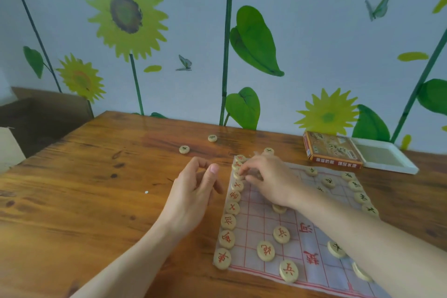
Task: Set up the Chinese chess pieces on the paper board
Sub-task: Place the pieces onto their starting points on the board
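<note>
right hand (268, 178) pinching red piece (239, 174) in board's (285, 247) edge row; left hand (193, 191) just beside, loosely curled, holding nothing.

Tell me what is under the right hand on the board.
The right hand rests over the far end of the red row on the paper board, its fingers touching a piece there. Another piece peeks out beneath the wrist. Anything directly under the palm is hidden.

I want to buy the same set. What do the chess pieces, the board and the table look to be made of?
Chess pieces: pale discs, probably light wood, matte, characters in red or dark. Board: thin whitish sheet with red grid, apparently paper or film, edges slightly wavy. Table: varnished wood, visible grain, knots and glare.
</note>
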Tool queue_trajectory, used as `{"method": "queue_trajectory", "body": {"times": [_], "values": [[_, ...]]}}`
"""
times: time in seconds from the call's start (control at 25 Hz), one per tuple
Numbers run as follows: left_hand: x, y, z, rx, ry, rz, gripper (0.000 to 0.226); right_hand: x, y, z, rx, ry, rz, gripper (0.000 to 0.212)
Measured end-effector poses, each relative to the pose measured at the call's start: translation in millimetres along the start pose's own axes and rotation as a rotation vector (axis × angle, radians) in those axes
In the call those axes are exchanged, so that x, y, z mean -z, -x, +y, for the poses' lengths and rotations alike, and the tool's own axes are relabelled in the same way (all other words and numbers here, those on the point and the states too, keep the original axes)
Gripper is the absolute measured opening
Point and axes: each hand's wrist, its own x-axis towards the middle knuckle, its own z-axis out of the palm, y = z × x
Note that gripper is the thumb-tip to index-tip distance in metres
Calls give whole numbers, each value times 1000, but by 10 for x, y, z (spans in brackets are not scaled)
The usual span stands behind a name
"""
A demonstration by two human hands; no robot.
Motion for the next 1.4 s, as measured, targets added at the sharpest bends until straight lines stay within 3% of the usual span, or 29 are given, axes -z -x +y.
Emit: {"method": "queue_trajectory", "body": {"times": [0.16,0.24,0.32,0.52,0.68,0.84,0.92,1.12,1.4], "values": [[29,-44,-124,-24,-17,-3,23,-20,35,-8,27,-2,5,50],[19,-43,-176,-42,-106,-11,9,0,85,-62,22,-80,142,48],[9,-36,-198,-34,-185,2,11,72,194,-144,28,-175,240,42],[228,-504,-385,61,-387,147,21,291,684,-263,79,-282,288,37],[488,-1150,-559,57,-709,247,18,456,1017,-185,114,-243,400,31],[565,-1430,-687,-31,-996,78,17,598,1253,-59,110,-149,489,22],[591,-1463,-748,-35,-997,35,10,603,1333,50,71,-113,490,23],[573,-1485,-828,2,-1139,-63,18,564,1392,291,-7,-113,523,36],[286,-1876,-535,-116,-1049,-44,24,604,1345,277,27,-143,565,20]]}}
